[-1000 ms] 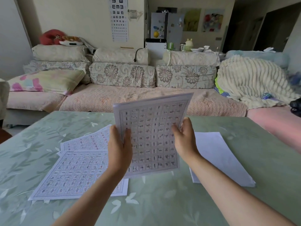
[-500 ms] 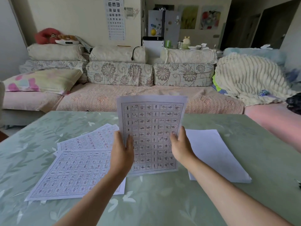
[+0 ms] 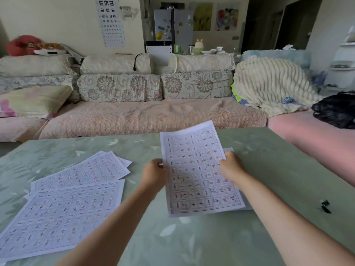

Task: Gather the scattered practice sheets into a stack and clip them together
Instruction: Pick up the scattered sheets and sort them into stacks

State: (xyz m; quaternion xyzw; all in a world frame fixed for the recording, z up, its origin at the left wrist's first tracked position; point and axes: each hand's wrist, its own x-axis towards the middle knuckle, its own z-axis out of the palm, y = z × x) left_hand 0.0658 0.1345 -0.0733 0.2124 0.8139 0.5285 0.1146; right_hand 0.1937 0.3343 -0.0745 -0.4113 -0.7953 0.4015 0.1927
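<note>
Gathering barely begun, by the look of it: one sheet (image 3: pixel 199 169) in hand, the rest still spread on the table (image 3: pixel 269 160), nothing yet clipped. Held sheet pinched at its two long edges, left hand (image 3: pixel 154 174) closed on the left edge, right hand (image 3: pixel 231 167) closed on the right edge, printed grid facing up toward the camera. Long axis running away from the body toward the sofa (image 3: pixel 146 118), far end tipped up and leaning a little to the right, near end low, at or just above the table; actual contact not to be told. A plain sheet (image 3: pixel 229 150) showing only as slivers from under the held one, mostly hidden. To the left, well apart from the hands, a loose fan of printed sheets (image 3: pixel 63 214) lying flat, the nearest overlapping those behind, long axes slanting from near-left to far-right, edges not squared. A small dark thing (image 3: pixel 325 206) at the right of the table, blurred, possibly the clip; no telling for sure. Left to do, judging from this: bring the fanned sheets and the plain one together with the held one, square the edges, then clip.
</note>
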